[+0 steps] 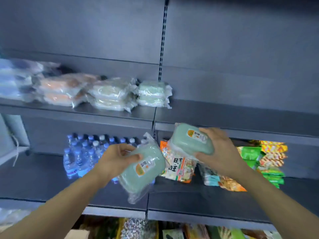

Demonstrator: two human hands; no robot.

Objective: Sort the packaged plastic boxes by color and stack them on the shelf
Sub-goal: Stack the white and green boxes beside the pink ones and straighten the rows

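My left hand [117, 159] grips a pale green plastic box in clear wrap [141, 171], label up, in front of the middle shelf. My right hand [219, 149] grips a second pale green wrapped box [189, 142], slightly higher and to the right. On the upper shelf [224, 114] stand short stacks of wrapped boxes: a green stack [152, 94] at the right end, a cream stack [110, 94] beside it, an orange stack [63, 90] further left, and a blurred bluish stack [12, 80] at the far left.
The middle shelf holds a pack of water bottles [82, 152] on the left and colourful snack bags [181, 164] and green packets [265, 161] on the right. More bagged goods [138, 228] lie on the lowest shelf. A slotted upright [162, 40] divides the shelving.
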